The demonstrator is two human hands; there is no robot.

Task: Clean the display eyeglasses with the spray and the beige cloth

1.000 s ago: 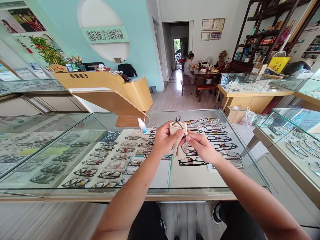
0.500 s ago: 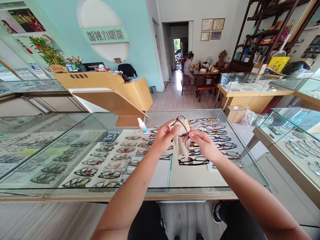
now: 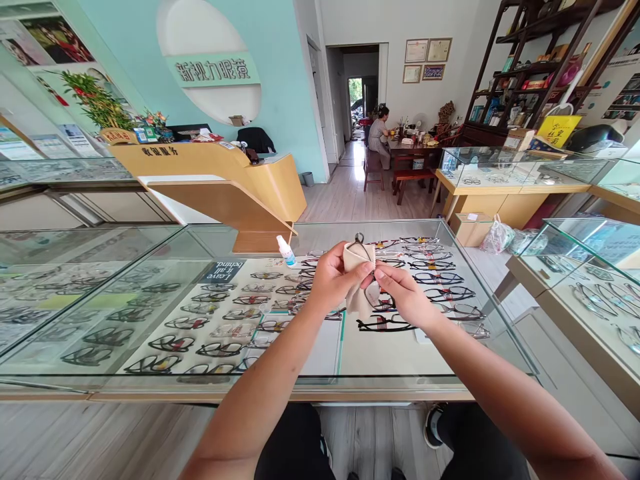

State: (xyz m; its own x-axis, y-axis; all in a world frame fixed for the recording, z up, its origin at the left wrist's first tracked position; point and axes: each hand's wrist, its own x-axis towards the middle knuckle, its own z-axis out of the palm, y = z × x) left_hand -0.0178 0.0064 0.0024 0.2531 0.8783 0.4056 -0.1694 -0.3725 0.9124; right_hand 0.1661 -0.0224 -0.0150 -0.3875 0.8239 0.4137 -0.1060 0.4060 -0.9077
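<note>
Above the glass counter, my left hand (image 3: 336,279) is closed on a beige cleaning cloth (image 3: 357,304), its thumb pressing the cloth against a pair of dark-framed eyeglasses (image 3: 359,237). Part of the frame sticks up past the top of the cloth; much of the rest is hidden by cloth and fingers. My right hand (image 3: 406,293) pinches the eyeglasses near the middle with thumb and forefinger. One lens hangs below the fingertips. To the left of the hands, a small white spray bottle (image 3: 286,251) with a blue label stands on the counter.
Rows of eyeglass frames (image 3: 219,350) lie inside the glass display counter (image 3: 400,383). Another glass case (image 3: 590,267) stands at the right. A wooden reception desk (image 3: 215,180) is beyond. Farther back, a person (image 3: 379,137) sits at a table.
My left thumb has moved right across the cloth, toward my right fingertips. The cloth now covers more of the upper part of the eyeglasses. Both hands keep their hold.
</note>
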